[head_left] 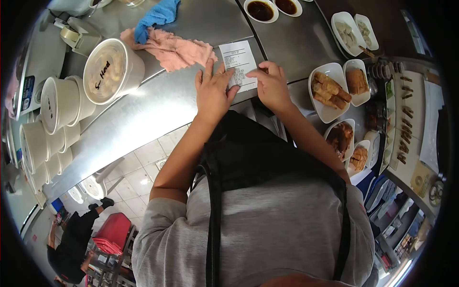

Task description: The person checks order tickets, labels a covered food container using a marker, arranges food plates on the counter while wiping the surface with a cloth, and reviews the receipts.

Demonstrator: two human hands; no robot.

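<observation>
A printed paper slip (242,53) lies on the steel counter (143,112). My left hand (213,93) rests palm down with fingers spread at the slip's left edge, fingertips near the pink cloth (179,48). At the slip's right edge is my right hand (272,86), its index finger pointing onto the paper and the other fingers loosely bent; nothing shows in it. A blue cloth (155,19) lies partly over the pink one.
Lidded round tubs (107,71) stand at the left, some stacked. At the right are white dishes of fried rolls (330,91) and other food. Sauce bowls (260,10) sit at the top. Another person (74,244) is at lower left, near red trays (112,232).
</observation>
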